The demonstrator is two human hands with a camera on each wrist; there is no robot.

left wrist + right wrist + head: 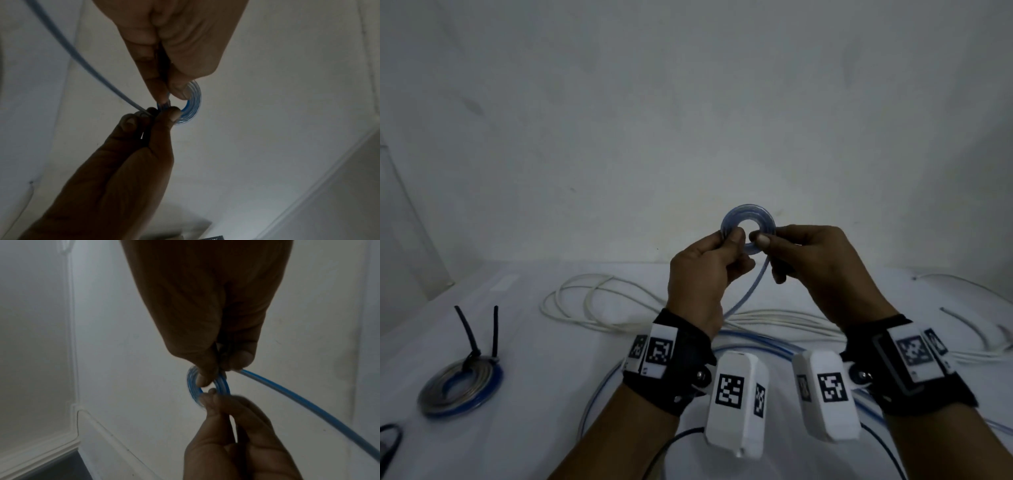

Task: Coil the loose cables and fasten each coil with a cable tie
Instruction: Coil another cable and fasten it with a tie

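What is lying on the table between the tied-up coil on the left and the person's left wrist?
Bare white table, seen in the head view, between the finished coil and the wrist.

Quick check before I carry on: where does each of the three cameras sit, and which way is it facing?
Head: worn on the head, facing forward and down; shows both forearms, left hand and right hand pinching the small blue cable coil above the white table.
Left wrist: looks along the left hand at the coil; right hand enters below.
Right wrist: looks along the right hand; left hand below.
All three share the coil.
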